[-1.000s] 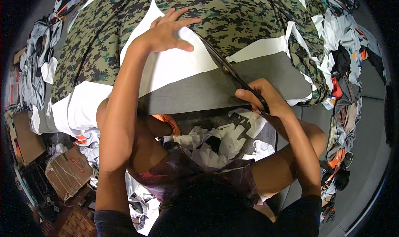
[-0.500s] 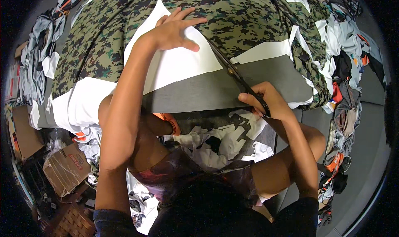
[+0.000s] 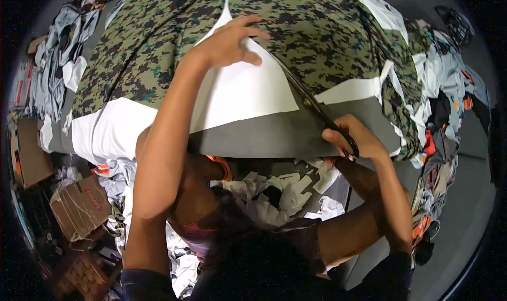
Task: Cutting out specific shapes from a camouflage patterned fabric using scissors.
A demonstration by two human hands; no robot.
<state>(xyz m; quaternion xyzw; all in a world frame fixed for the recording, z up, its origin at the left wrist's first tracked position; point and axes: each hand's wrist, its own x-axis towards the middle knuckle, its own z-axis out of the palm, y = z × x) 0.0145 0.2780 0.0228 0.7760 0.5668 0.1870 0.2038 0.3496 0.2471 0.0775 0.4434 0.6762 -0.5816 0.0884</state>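
Note:
A large camouflage-print fabric (image 3: 327, 42) with white parts is spread over a dark grey board in front of me. My left hand (image 3: 228, 43) is over its white panel (image 3: 248, 92), fingers spread, holding nothing. My right hand (image 3: 362, 136) grips the black handles of large scissors (image 3: 307, 101). Their long blades point up and left, along the seam line between the white panel and the camouflage part. The blade tips lie by the fabric edge, and whether they are parted I cannot tell.
Below the board's edge (image 3: 237, 149), white scraps (image 3: 285, 195) lie on the floor between my legs. Cardboard boxes (image 3: 82, 208) stand at the left. Heaps of mixed garments (image 3: 443, 121) line the right side, and grey clothes (image 3: 55, 74) pile at the far left.
The fabric, board and both hands sit slightly lower and further right in the picture, as the view has shifted. The left fingers look a little more bent. The right hand still holds the scissors.

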